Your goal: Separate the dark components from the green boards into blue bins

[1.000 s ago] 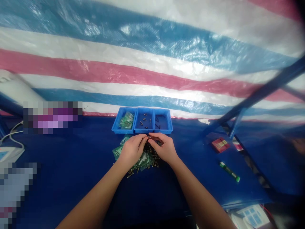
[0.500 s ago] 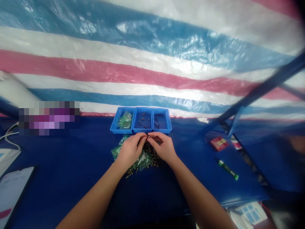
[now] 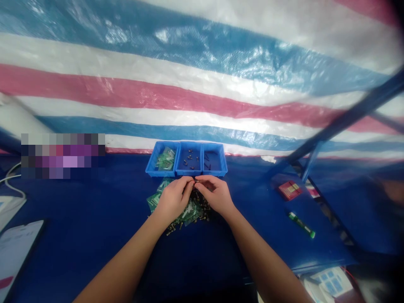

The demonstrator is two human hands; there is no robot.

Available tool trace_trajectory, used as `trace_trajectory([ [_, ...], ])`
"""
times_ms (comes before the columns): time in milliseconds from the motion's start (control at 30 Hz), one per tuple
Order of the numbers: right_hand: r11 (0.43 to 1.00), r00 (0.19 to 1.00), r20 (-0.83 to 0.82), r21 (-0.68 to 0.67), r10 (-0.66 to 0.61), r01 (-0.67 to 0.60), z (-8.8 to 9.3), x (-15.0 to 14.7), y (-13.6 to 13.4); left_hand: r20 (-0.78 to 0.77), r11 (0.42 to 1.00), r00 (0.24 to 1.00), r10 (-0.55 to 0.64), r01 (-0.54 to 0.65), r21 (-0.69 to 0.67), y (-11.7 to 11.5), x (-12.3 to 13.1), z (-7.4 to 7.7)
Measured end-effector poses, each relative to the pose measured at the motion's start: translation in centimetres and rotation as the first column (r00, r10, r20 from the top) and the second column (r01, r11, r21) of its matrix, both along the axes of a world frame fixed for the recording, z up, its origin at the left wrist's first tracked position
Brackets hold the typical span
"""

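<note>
The left hand and right hand meet at the fingertips above the tabletop; the grip of each is closed, thumb to finger, on a small metallic part held between them — largely covered, so its exact shape cannot be told. Directly beneath lies a loose heap of flat, glossy green pieces mixed with slim, brass-toned, screw-like pieces. Just beyond stand three rectangular blue bins, side by side: the left bin holds green pieces, the middle bin scattered short metal pieces, the right bin thin dark rods. To the right, well apart, rest a red box and a slender green tube. Behind hangs striped, creased plastic sheeting — shiny, with woven texture.
</note>
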State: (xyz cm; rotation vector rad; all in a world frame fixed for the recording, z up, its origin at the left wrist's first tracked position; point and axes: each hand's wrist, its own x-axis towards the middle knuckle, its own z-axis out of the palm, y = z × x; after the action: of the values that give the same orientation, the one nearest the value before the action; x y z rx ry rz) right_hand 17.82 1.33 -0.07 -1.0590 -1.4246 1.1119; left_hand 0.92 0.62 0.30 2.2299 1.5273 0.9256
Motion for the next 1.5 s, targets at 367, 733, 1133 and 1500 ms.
trace_trajectory([
  [367,0.981,0.974,-0.216,-0.167,0.065,-0.102,0.2,-0.3,1.2,0.042,0.981,0.985,0.170,-0.173,0.088,-0.1,-0.1,0.1],
  [733,0.988,0.861,0.503,0.154,-0.074,-0.005,-0.6,2.5,1.8,0.065,0.972,0.971,0.229,-0.231,0.033,0.0,-0.4,0.7],
  [1133,0.937,0.780,0.626,0.277,-0.008,-0.213,-0.7,1.0,1.0,0.059,0.979,0.980,0.192,-0.195,0.052,-0.1,-0.2,0.4],
  [1500,0.970,0.946,0.322,0.242,-0.042,-0.039,0.5,0.7,0.2,0.013,0.997,1.000,-0.008,0.007,0.083,0.1,-0.1,-0.3],
])
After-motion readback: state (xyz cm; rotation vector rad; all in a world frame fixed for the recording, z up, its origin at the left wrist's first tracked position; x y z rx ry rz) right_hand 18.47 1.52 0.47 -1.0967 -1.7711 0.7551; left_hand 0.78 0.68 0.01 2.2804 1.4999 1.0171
